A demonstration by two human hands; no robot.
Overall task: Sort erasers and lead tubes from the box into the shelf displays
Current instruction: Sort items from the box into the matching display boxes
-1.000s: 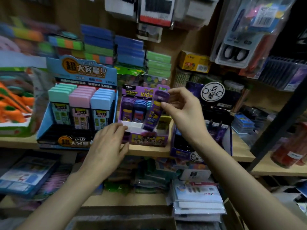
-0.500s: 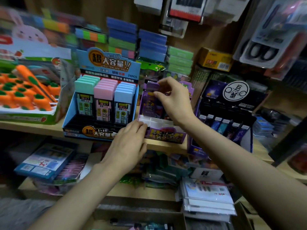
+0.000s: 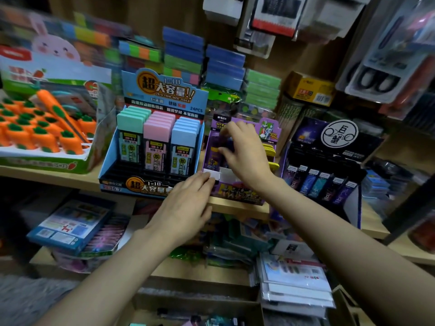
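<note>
Centre: L hand (image 3: pixel 188 204), fingers flat, braces purple display (image 3: pixel 235 192); R hand (image 3: pixel 246 152) pinches 1 lead tube (image 3: pixel 217 148). Skewed entry could jam.

scissors pack (image 3: pixel 374 81) hangs top right; yellow box (image 3: pixel 310 89) to its left; white packets (image 3: pixel 296 285) stacked low

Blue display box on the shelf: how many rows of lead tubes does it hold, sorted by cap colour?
In the blue display box:
Green-capped row: 1
Pink-capped row: 1
Blue-capped row: 1
Total: 3 rows
</note>
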